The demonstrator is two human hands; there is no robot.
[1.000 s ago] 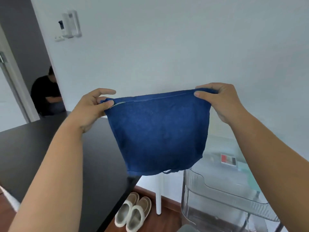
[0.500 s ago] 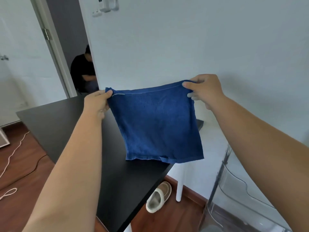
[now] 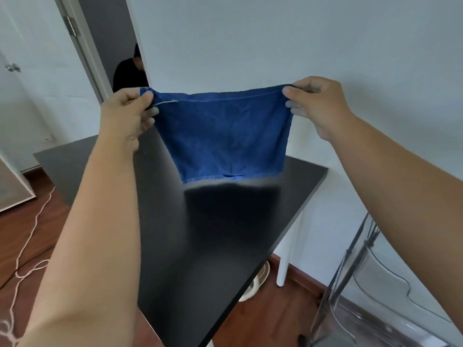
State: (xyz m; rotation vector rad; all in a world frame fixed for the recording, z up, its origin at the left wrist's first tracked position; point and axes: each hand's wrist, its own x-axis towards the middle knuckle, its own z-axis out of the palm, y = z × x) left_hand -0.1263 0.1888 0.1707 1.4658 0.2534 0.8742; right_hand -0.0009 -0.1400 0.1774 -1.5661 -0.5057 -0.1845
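While the left hand [image 3: 125,113] and right hand [image 3: 318,103] pinch the blue towel's [image 3: 225,134] top corners, lower it evenly, hem first, onto the surface [image 3: 225,234].

Bright, soft, even light; white wall [image 3: 300,33] reads bluish. No glare. Blue cloth [image 3: 225,131] throws dark, fuzzy shadow on black worktop [image 3: 162,246] just below hem. Hem and left hand [image 3: 125,113] smeared by motion blur. Wide-angle bend: door frame [image 3: 82,46] leans, picture edges stretch.
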